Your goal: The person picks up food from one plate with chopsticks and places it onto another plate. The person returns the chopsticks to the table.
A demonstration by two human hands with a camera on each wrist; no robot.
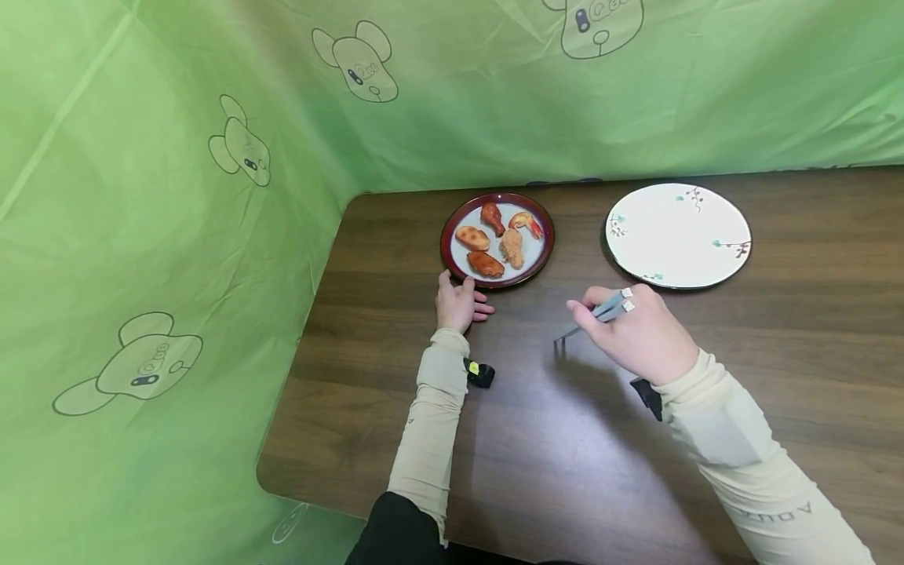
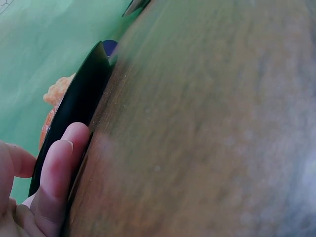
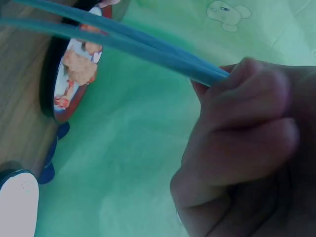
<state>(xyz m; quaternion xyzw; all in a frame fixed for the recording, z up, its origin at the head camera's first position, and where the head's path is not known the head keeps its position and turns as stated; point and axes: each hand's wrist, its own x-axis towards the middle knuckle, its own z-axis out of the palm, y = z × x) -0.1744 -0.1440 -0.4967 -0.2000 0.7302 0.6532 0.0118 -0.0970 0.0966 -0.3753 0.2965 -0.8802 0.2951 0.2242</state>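
Observation:
A brown-rimmed plate (image 1: 545, 245) holds several pieces of food, among them a chicken drumstick (image 1: 492, 218), a shrimp (image 1: 526, 224), a breaded fried piece (image 1: 512, 248) and a glazed brown wing (image 1: 485, 264). At the near edge of this plate, my left hand (image 1: 457, 304) pinches the rim; the left wrist view shows the thumb on the food side and fingers (image 2: 56, 173) against the dark underside. My right hand (image 1: 636, 333) grips a pair of blue-grey chopsticks (image 1: 600, 314) with white ends. Their tips point down, slightly apart, close over the table in front of the plate.
To the right stands a white oval plate (image 1: 678, 235) with small printed sprigs and nothing on it. The wooden table (image 1: 537, 471) meets a green printed cloth (image 1: 452, 141) at the back and left.

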